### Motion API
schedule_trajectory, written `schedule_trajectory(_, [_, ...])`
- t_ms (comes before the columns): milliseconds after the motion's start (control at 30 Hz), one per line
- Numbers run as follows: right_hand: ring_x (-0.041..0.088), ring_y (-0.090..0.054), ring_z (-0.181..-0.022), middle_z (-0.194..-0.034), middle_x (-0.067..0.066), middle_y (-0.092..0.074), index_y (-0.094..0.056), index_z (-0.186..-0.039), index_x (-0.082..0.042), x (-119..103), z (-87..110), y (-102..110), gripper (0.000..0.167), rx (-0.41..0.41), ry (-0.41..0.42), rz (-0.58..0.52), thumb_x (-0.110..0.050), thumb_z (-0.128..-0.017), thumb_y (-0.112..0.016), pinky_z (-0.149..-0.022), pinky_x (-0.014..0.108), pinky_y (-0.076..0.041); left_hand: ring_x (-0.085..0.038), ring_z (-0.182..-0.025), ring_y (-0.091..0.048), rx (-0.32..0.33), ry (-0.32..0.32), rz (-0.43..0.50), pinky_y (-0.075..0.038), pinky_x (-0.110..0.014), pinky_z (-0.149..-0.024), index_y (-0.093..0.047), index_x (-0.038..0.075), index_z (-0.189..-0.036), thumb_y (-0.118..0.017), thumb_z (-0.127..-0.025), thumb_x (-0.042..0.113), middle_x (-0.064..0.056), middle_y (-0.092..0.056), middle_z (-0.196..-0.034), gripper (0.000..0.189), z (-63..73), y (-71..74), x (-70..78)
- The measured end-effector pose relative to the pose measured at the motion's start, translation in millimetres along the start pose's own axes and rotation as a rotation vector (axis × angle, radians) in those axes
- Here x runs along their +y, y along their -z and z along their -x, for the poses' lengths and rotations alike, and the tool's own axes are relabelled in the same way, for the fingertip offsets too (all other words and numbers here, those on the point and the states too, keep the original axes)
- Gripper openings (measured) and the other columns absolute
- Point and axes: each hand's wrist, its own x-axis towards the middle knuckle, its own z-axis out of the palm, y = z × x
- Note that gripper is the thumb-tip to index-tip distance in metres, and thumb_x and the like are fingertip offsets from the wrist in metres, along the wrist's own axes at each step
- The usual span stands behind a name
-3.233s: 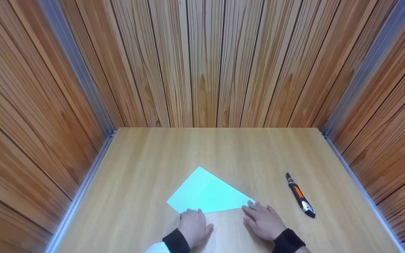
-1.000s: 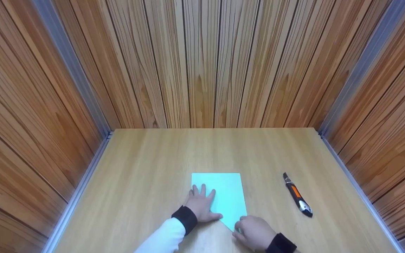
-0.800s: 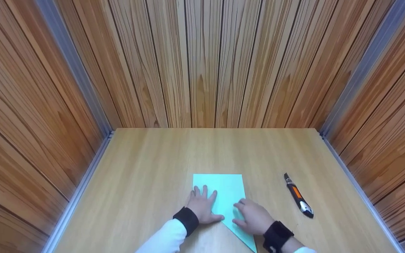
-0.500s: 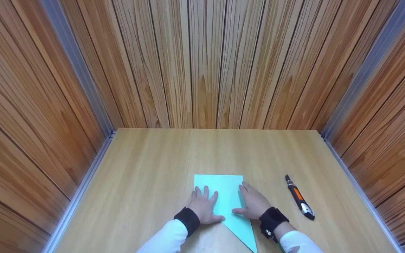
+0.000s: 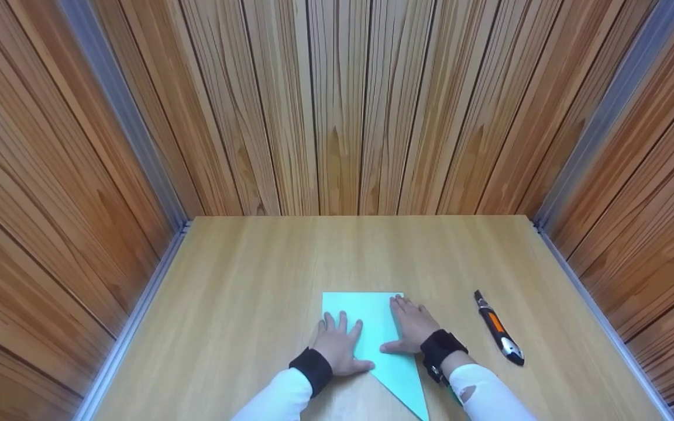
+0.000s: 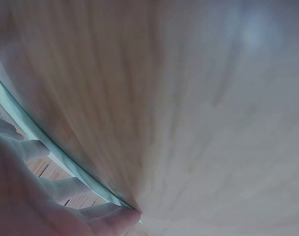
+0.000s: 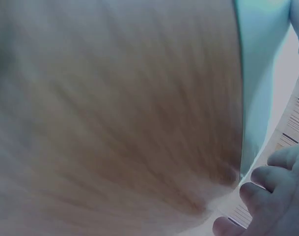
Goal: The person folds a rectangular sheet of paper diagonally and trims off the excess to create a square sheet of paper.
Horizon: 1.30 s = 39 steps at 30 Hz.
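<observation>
A sheet of light green paper [image 5: 366, 310], folded to a shape with a straight far edge and a point toward me, lies flat on the table. My left hand [image 5: 337, 348] rests on its left side with fingers spread, the thumb near the slanted near edge. On the right edge lies my right hand [image 5: 413, 324], fingers extended toward the far right corner and thumb reaching inward over the paper. In the left wrist view the fingers [image 6: 66, 187] press along the paper's edge [image 6: 80, 172]. The right wrist view has the paper [image 7: 257, 73] beside the right fingertips.
A utility knife [image 5: 499, 327] with a black and orange handle lies to the right of the paper, its tip pointing away. Wood-plank walls [image 5: 337, 117] enclose the wooden table [image 5: 243, 280] at the back and on both sides.
The paper was folded over and turned; its near point came into view. The left hand moved onto it, then stayed. My right hand released the near corner and slid up the right edge, fingers straightening.
</observation>
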Motion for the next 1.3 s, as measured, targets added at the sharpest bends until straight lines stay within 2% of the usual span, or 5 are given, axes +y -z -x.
schedule_trajectory(467, [0.047, -0.03, -0.163, -0.172, 0.031, -0.035, -0.036, -0.165, 0.008, -7.9, 3.0, 5.5, 0.115, -0.03, -0.023, 0.004, -0.053, -0.084, -0.092, -0.129, 0.073, -0.024, -0.062, -0.156, -0.033, -0.02, 0.006, -0.017, -0.034, -0.068, -0.127, -0.038, 0.02, -0.17, -0.056, -0.093, 0.086, -0.029, -0.034, -0.173, 0.104, 0.0, 0.1, 2.9])
schedule_trajectory(700, [0.049, -0.035, -0.16, -0.168, 0.028, -0.045, -0.037, -0.166, 0.003, -13.8, 0.6, 7.2, 0.117, 0.014, -0.048, -0.101, -0.043, -0.078, -0.099, -0.129, 0.074, -0.021, -0.06, -0.153, -0.04, -0.005, -0.002, -0.122, -0.039, -0.067, -0.124, -0.039, 0.02, -0.17, -0.054, -0.092, 0.088, -0.029, -0.039, -0.17, 0.104, -1.3, 3.3, 3.6])
schedule_trajectory(933, [0.047, -0.045, -0.153, -0.164, 0.025, -0.05, -0.038, -0.166, -0.002, -25.7, 0.5, 4.1, 0.119, 0.089, -0.09, -0.175, -0.031, -0.072, -0.104, -0.127, 0.069, -0.031, -0.061, -0.153, -0.04, -0.003, -0.007, -0.111, -0.039, -0.067, -0.123, -0.04, 0.019, -0.169, -0.055, -0.092, 0.087, -0.03, -0.039, -0.17, 0.104, -1.9, 4.1, 1.6])
schedule_trajectory(1133, [0.055, -0.047, -0.15, -0.176, 0.032, -0.022, -0.028, -0.171, -0.005, -34.7, 4.4, 3.6, 0.118, 0.189, -0.18, -0.314, -0.011, -0.077, -0.099, -0.116, 0.064, -0.048, -0.062, -0.152, -0.039, 0.003, -0.009, -0.097, -0.039, -0.068, -0.123, -0.04, 0.019, -0.169, -0.055, -0.092, 0.088, -0.03, -0.039, -0.169, 0.105, -1.0, 3.1, 1.9])
schedule_trajectory(1300, [0.055, -0.041, -0.154, -0.176, 0.034, -0.018, -0.01, -0.173, -0.002, -35.9, 2.7, 10.2, 0.113, 0.248, -0.287, -0.525, 0.003, -0.088, -0.086, -0.122, 0.063, -0.043, -0.062, -0.153, -0.038, 0.001, -0.008, -0.101, -0.038, -0.068, -0.124, -0.04, 0.02, -0.169, -0.055, -0.092, 0.087, -0.029, -0.039, -0.17, 0.104, -1.2, 3.3, 2.1])
